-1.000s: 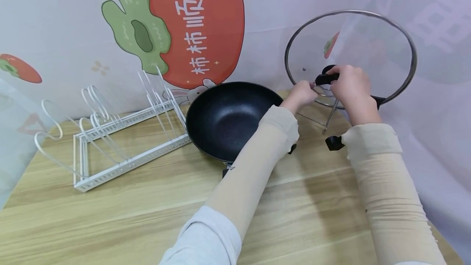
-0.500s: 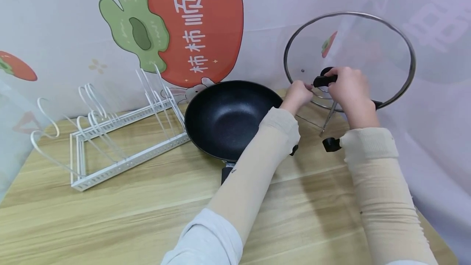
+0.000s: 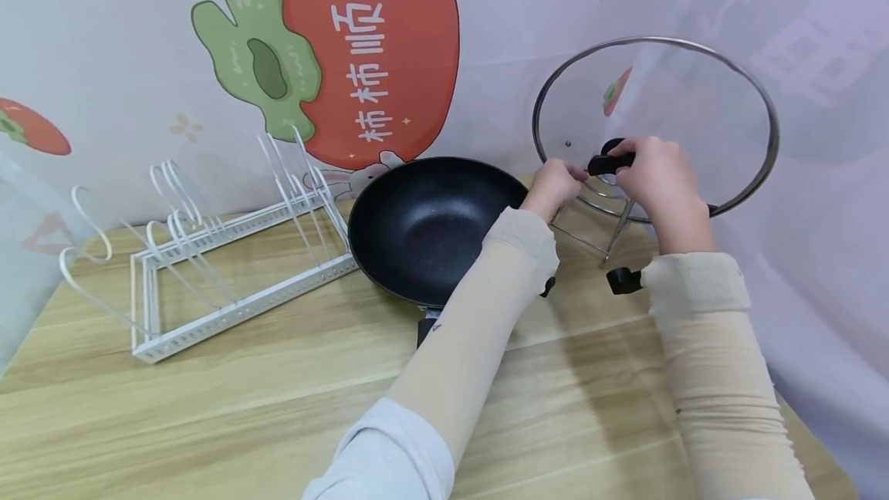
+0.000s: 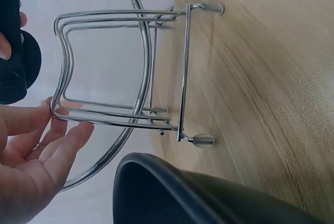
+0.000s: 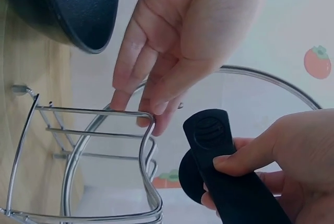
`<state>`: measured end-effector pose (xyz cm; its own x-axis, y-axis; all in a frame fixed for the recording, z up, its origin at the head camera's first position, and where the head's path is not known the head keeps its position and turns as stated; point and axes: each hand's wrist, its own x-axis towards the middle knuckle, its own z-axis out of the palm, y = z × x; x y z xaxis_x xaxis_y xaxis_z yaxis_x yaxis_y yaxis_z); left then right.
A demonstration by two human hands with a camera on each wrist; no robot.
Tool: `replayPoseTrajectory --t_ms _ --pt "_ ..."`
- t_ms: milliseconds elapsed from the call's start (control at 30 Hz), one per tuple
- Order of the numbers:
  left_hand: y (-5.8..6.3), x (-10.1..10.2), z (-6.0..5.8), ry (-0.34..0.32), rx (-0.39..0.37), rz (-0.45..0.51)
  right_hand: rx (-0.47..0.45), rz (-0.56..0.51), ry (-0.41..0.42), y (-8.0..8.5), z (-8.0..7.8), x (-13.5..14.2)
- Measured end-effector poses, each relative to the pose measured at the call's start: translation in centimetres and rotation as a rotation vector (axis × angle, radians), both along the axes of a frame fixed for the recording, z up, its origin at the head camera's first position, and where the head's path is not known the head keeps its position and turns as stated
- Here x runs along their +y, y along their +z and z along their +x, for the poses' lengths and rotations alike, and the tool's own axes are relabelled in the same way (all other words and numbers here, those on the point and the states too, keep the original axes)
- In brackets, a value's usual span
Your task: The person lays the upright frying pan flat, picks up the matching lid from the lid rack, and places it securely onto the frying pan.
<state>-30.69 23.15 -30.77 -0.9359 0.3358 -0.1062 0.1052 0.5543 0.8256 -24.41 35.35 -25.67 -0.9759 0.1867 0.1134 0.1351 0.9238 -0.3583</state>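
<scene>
At the right of the table stands a small chrome wire lid rack (image 4: 185,72). My left hand (image 3: 553,185) pinches a top corner of its wire, which shows closely in the left wrist view. A round glass lid with a metal rim (image 3: 774,137) is upright, its lower edge between the rack's wires. My right hand (image 3: 660,176) grips the lid's black handle (image 5: 209,135), thumb laid along it. Just left of the rack is a black wok (image 3: 441,230); my left forearm partly covers its right side and its handle.
A white metal pan rack (image 3: 257,304) with curved wire dividers stands at the left, close against the wok. Behind everything hangs a printed cloth (image 3: 500,99), near the lid. The wood table (image 3: 243,415) stretches in front.
In the head view the lid and both hands sit slightly lower and further left, partly from a small camera shift. Both holds stay the same, and the wok keeps its place.
</scene>
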Motion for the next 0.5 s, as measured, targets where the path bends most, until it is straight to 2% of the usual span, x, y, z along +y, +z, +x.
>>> replayPoseTrajectory --t_ms 233,500 --pt "-0.5 -0.2 0.0 0.007 -0.018 0.010 0.005 -0.017 0.007 -0.5 0.6 -0.2" --pt "-0.6 -0.7 -0.2 -0.044 0.052 -0.038 0.007 -0.011 0.008 -0.3 1.3 -0.7"
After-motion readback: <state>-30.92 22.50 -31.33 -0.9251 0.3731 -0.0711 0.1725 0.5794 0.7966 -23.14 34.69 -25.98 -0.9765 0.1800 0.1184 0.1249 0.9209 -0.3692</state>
